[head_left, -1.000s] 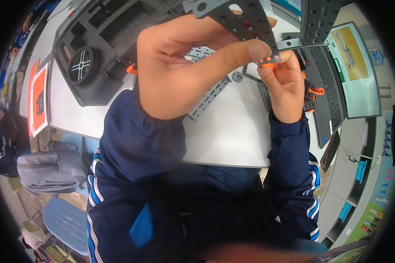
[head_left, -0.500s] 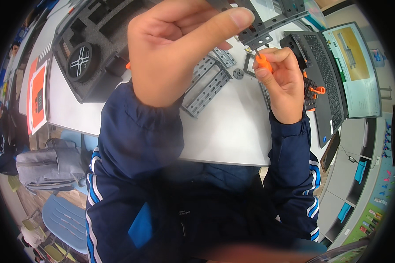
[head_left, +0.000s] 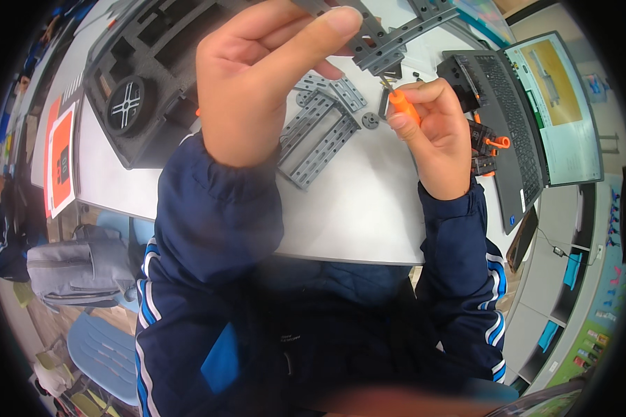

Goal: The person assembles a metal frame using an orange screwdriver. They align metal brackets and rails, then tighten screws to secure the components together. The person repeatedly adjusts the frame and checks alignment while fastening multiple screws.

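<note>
My left hand (head_left: pixel 257 76) is raised close to the camera, closed on a dark grey frame of perforated beams (head_left: pixel 407 36). The frame runs past the top edge of the view, so part of it is hidden. In my right hand (head_left: pixel 439 132) is a small screwdriver with an orange handle (head_left: pixel 403 105), pinched between thumb and fingers. Its thin shaft points up at the underside of the frame's near end; whether the tip touches, I cannot tell. Below, on the white table, lie several grey perforated beams (head_left: pixel 320 142) and a small round grey disc (head_left: pixel 370 121).
A dark case (head_left: pixel 153 132) with foam cutouts holds a black wheel (head_left: pixel 126 104) at the left. An open laptop (head_left: pixel 515 125) stands on the right, with black and orange parts (head_left: pixel 485 147) beside it. A grey backpack (head_left: pixel 80 264) rests on a chair at left.
The frame and both hands have shifted slightly left in the view. The screwdriver has moved left and a little down, with its shaft more visible below the frame.
</note>
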`<state>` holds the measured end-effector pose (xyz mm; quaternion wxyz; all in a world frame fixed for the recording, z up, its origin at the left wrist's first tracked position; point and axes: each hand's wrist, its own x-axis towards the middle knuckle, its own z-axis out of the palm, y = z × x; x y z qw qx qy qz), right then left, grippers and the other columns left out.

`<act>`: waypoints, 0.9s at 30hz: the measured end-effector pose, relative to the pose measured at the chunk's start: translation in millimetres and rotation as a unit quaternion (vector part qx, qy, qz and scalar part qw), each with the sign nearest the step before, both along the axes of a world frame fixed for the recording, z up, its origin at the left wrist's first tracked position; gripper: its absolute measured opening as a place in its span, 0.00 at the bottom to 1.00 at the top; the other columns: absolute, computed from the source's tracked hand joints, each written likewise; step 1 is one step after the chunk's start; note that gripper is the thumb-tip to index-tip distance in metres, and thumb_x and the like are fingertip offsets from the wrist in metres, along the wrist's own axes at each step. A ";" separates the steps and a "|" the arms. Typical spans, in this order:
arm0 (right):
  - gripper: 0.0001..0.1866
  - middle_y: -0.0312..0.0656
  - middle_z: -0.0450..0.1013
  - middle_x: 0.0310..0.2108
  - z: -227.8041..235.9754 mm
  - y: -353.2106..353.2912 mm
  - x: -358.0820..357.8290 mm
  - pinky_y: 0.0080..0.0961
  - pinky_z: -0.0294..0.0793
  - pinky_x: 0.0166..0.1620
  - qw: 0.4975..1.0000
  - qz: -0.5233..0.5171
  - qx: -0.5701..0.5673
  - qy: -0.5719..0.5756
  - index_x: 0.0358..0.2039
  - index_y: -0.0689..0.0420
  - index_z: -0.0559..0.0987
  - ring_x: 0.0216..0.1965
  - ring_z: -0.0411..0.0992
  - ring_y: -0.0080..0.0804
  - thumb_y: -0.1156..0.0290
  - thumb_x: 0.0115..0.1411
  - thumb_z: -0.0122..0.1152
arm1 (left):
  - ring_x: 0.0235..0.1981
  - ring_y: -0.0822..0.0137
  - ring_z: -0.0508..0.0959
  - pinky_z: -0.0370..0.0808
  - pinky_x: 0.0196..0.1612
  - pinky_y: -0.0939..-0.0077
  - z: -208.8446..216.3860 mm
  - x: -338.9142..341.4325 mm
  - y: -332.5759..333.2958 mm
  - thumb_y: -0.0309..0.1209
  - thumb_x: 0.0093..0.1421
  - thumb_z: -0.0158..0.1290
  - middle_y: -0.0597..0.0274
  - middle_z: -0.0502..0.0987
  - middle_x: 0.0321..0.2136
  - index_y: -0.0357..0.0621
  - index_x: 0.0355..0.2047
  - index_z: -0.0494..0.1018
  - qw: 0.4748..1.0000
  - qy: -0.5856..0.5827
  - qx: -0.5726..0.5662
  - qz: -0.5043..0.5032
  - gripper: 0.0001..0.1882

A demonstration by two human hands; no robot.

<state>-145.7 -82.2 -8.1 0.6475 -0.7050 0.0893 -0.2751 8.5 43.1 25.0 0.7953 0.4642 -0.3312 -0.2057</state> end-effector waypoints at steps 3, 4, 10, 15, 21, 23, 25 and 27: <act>0.11 0.40 0.71 0.39 -0.3 0.6 0.3 0.20 0.67 0.48 1.000 -0.002 -0.014 0.000 0.38 0.61 0.68 0.43 0.69 0.24 0.83 0.57 0.59 | 0.28 0.74 0.77 0.74 0.29 0.84 -0.8 -3.6 1.2 0.24 0.56 0.56 0.54 0.79 0.36 0.28 0.44 0.74 1.000 0.012 -0.008 0.008 0.16; 0.11 0.40 0.70 0.39 -0.2 0.5 0.2 0.19 0.67 0.47 1.000 0.000 -0.018 0.001 0.38 0.61 0.68 0.43 0.69 0.24 0.83 0.57 0.59 | 0.28 0.74 0.77 0.74 0.29 0.83 -1.2 -3.2 0.7 0.24 0.56 0.56 0.53 0.79 0.36 0.28 0.44 0.74 1.000 0.009 -0.009 0.006 0.16; 0.11 0.41 0.69 0.39 -0.1 0.7 -0.3 0.20 0.67 0.47 1.000 -0.005 -0.027 -0.008 0.39 0.62 0.67 0.42 0.69 0.24 0.84 0.57 0.57 | 0.41 0.57 0.80 0.75 0.37 0.76 -2.5 4.4 1.0 0.29 0.60 0.53 0.45 0.77 0.41 0.30 0.41 0.74 0.997 -0.074 -0.023 -0.014 0.14; 0.10 0.43 0.68 0.40 -1.0 0.9 1.3 0.21 0.68 0.47 0.999 -0.022 -0.034 -0.015 0.39 0.63 0.67 0.42 0.69 0.26 0.85 0.57 0.56 | 0.39 0.59 0.80 0.74 0.35 0.78 -2.6 -2.9 2.0 0.33 0.62 0.52 0.48 0.78 0.40 0.31 0.44 0.73 0.995 -0.091 -0.031 -0.004 0.16; 0.10 0.43 0.69 0.40 -1.7 0.4 1.1 0.21 0.69 0.47 0.998 -0.025 -0.057 -0.027 0.38 0.63 0.67 0.41 0.69 0.26 0.85 0.57 0.56 | 0.40 0.58 0.80 0.74 0.34 0.78 -2.1 -0.8 3.1 0.30 0.63 0.51 0.49 0.79 0.36 0.30 0.45 0.72 0.997 -0.072 -0.031 -0.028 0.15; 0.10 0.43 0.69 0.40 -1.6 -0.4 1.0 0.21 0.69 0.47 0.996 -0.031 -0.082 -0.027 0.38 0.62 0.68 0.41 0.69 0.26 0.84 0.57 0.56 | 0.40 0.58 0.80 0.74 0.34 0.78 -3.2 0.7 3.3 0.30 0.63 0.51 0.48 0.79 0.36 0.30 0.46 0.71 0.995 -0.081 -0.036 -0.038 0.16; 0.10 0.43 0.69 0.39 -1.6 -0.3 0.9 0.22 0.69 0.47 0.995 -0.036 -0.090 -0.026 0.38 0.62 0.68 0.41 0.69 0.25 0.84 0.57 0.56 | 0.41 0.58 0.80 0.73 0.34 0.79 -4.2 1.9 3.4 0.31 0.63 0.51 0.48 0.79 0.36 0.30 0.46 0.71 0.994 -0.088 -0.038 -0.045 0.16; 0.10 0.43 0.69 0.39 -1.4 0.3 0.7 0.22 0.69 0.47 0.995 -0.038 -0.083 -0.025 0.38 0.62 0.68 0.40 0.69 0.25 0.84 0.57 0.56 | 0.41 0.58 0.80 0.73 0.35 0.79 -4.6 2.7 3.7 0.31 0.63 0.50 0.48 0.79 0.36 0.30 0.47 0.71 0.994 -0.093 -0.036 -0.048 0.16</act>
